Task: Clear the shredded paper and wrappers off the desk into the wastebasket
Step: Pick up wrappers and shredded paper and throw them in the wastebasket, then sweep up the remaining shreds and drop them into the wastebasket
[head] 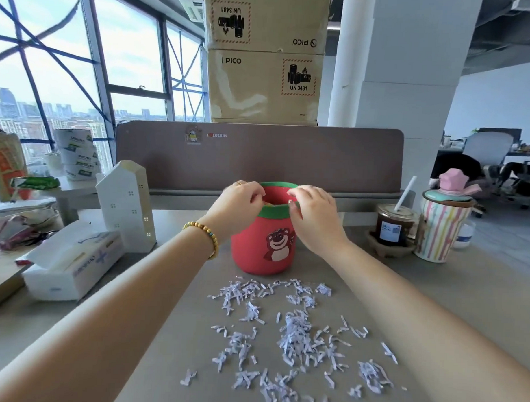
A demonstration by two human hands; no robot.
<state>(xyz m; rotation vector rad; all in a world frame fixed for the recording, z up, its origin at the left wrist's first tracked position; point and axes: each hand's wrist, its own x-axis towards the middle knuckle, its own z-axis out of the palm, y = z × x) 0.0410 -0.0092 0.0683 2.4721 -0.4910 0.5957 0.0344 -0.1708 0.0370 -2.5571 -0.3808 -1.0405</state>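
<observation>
A small red wastebasket (265,246) with a green rim and a bear picture stands at the middle of the grey desk (435,291). My left hand (238,204) and my right hand (313,213) hover over its mouth, fingers curled at the rim on either side. Whether they hold any scraps I cannot tell. Something yellowish shows inside the basket. Shredded white paper (295,334) lies scattered across the desk in front of the basket, toward me. Crumpled wrappers (19,231) lie at the far left.
A tissue box (72,266) and a white house-shaped ornament (127,206) stand left of the basket. An iced drink with a straw (393,226) and a striped cup (441,228) stand at the right. A brown partition (319,157) closes the desk's back.
</observation>
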